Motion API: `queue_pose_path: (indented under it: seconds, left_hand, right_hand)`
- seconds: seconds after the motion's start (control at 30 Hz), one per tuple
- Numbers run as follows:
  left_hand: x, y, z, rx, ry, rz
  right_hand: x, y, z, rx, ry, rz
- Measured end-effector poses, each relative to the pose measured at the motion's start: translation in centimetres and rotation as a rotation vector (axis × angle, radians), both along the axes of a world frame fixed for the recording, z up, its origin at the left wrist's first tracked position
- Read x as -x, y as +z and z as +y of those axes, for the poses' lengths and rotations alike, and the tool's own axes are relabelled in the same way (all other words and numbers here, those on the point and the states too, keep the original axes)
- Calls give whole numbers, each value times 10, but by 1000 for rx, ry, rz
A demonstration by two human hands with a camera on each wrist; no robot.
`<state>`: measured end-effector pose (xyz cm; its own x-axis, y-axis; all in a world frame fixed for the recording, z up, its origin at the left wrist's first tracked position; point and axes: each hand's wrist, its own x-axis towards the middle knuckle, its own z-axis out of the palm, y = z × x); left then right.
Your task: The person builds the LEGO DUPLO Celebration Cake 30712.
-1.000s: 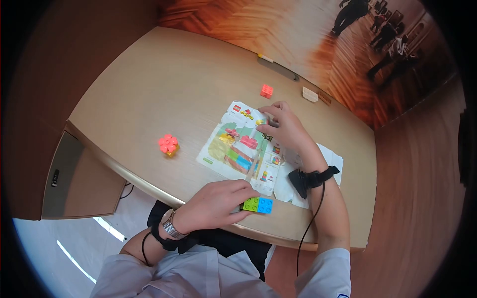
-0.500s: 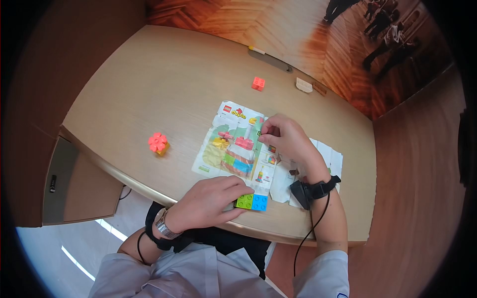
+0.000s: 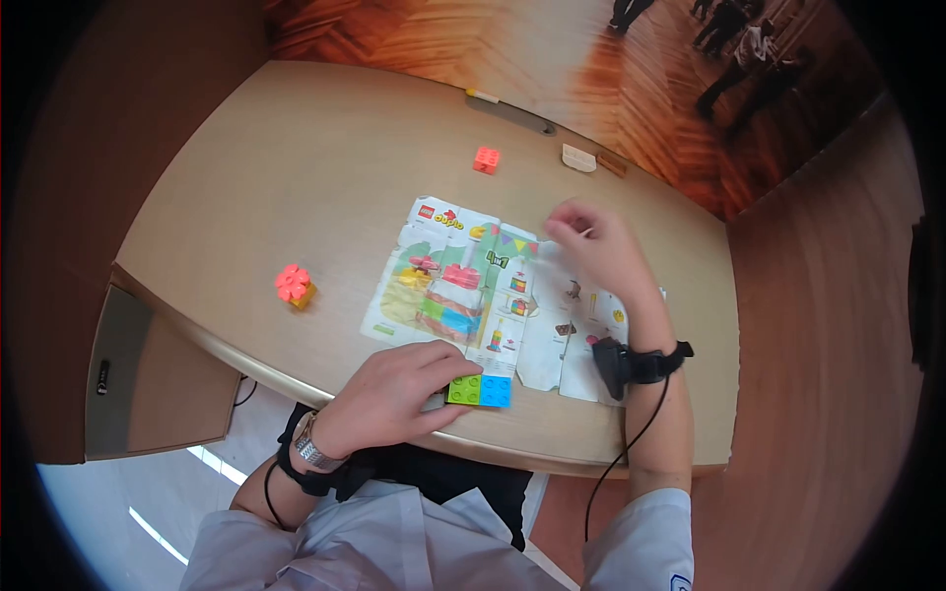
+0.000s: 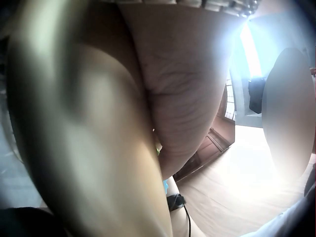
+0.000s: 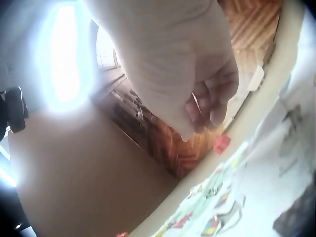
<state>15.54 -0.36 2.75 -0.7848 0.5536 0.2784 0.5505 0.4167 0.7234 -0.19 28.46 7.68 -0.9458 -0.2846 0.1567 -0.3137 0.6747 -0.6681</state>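
Note:
My left hand [image 3: 394,394] grips a joined pair of toy bricks, a green brick [image 3: 464,389] and a blue brick [image 3: 496,392], at the sheet's lower edge. Thumb and fingers lie around the green end; the blue end sticks out to the right. Over the right part of a creased Duplo instruction sheet [image 3: 399,305] hovers my right hand [image 3: 606,251], fingers loosely bent. Nothing shows between those fingers in the right wrist view. The left wrist view is mostly filled by the palm, hiding most of the bricks.
A red flower piece [image 3: 293,283] on a yellow brick [image 3: 303,296] stands left of the sheet. Beyond the sheet is a red brick [image 3: 486,160]. A white piece [image 3: 578,158], a brown piece [image 3: 612,165] and a yellow-tipped pen [image 3: 483,96] lie along the back edge.
My right hand has moved off the sheet's middle toward the right, uncovering its pictures. The raised fold there now lies flatter. The left hand keeps its grip on the green and blue bricks.

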Motion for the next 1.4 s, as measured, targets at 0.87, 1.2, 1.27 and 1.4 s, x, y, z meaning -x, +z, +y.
queue_pose_path:
  seconds: [0.87, 1.2, 1.27, 1.4]
  left_hand:
    - [0, 0, 4, 2, 23, 6]
    - [-1, -5, 3, 3, 26, 20]
    - [-1, -5, 3, 3, 24, 17]
    - [0, -5, 2, 4, 19, 17]
  right_hand:
    - [-31, -18, 83, -174, -329, -80]
    - [-29, -27, 86, -77, -338, -95]
    - [-27, -29, 89, -64, -334, -106]
    - [-26, -30, 91, -82, -316, -105]
